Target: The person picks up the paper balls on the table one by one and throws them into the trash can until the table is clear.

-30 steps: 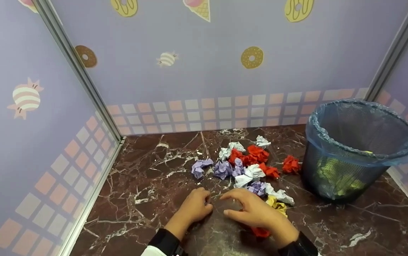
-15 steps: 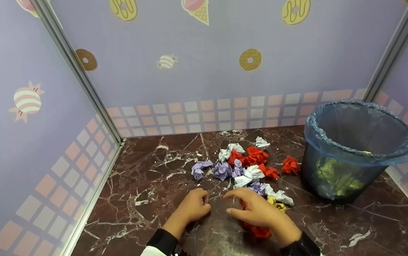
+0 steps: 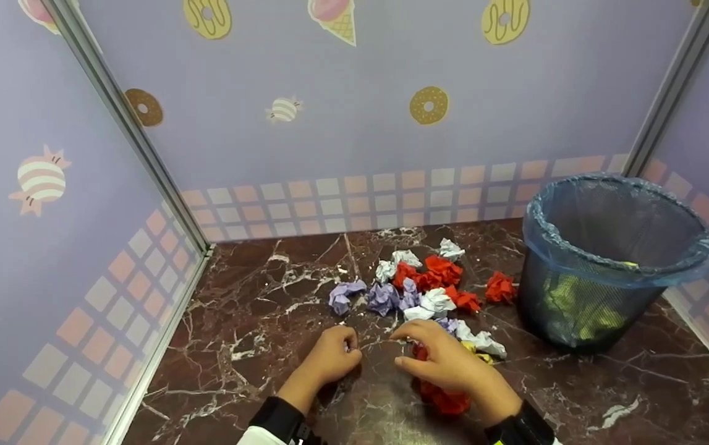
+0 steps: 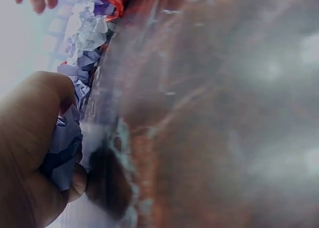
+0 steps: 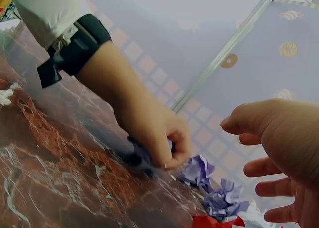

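Note:
My left hand [image 3: 329, 357] grips a crumpled purple paper ball [image 4: 65, 148], which is mostly hidden by the fingers in the head view. This hand is low over the marble-patterned table, left of the paper pile. Across a small gap, my right hand [image 3: 444, 361] is held with spread, slightly bent fingers and nothing between them. Crumpled red paper [image 3: 447, 398] lies beneath and beside the right hand, partly covered by it. Yellow paper [image 3: 478, 352] peeks out past its back. Just beyond the hands lie purple paper balls [image 3: 382, 298] and white paper balls [image 3: 437, 301].
A mesh bin [image 3: 577, 309] with a blue plastic liner stands on the right, with yellow-green paper inside. One red paper ball [image 3: 500, 288] lies beside it. More red paper [image 3: 442, 271] is in the pile. Patterned panels [image 3: 354, 142] enclose the back and sides.
Both hands stay nearly in place. The right hand has shifted slightly, and more red paper shows beneath it. The head view has turned a little to the right.

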The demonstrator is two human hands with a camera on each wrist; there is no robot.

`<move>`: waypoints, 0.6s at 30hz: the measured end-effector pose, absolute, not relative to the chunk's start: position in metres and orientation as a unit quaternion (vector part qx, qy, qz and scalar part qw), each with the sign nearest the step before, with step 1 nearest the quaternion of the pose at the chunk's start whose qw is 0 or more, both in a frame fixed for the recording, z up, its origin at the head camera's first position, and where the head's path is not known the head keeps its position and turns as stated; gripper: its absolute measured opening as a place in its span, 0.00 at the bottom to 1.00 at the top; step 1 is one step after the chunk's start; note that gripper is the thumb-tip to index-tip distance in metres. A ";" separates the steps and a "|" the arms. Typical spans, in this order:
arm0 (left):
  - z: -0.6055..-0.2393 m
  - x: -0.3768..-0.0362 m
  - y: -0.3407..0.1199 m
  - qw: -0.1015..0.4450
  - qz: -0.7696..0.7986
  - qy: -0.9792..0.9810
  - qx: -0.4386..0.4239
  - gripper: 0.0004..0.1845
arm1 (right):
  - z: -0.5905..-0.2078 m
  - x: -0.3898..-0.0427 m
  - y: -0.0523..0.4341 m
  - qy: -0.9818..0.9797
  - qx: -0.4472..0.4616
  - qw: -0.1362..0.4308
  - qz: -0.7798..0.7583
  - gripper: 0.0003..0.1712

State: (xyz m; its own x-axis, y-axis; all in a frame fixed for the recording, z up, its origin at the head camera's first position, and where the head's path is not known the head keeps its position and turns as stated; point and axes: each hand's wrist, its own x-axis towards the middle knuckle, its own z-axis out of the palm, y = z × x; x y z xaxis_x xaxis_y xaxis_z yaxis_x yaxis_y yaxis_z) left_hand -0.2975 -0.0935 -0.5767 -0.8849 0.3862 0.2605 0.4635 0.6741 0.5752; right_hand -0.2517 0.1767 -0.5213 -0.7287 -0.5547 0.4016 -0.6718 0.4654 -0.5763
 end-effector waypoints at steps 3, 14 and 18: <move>-0.568 -0.296 -0.096 0.047 -0.337 -0.911 -0.233 0.09 | -0.522 -0.256 0.181 -0.853 0.358 0.080 0.371 0.20; -0.500 -0.313 -0.053 0.053 -0.295 -0.919 -0.255 0.07 | -0.512 -0.261 0.237 -0.879 0.336 0.109 0.319 0.19; -0.469 -0.324 -0.030 0.046 -0.289 -0.920 -0.262 0.07 | -0.508 -0.256 0.256 -0.895 0.311 0.105 0.303 0.20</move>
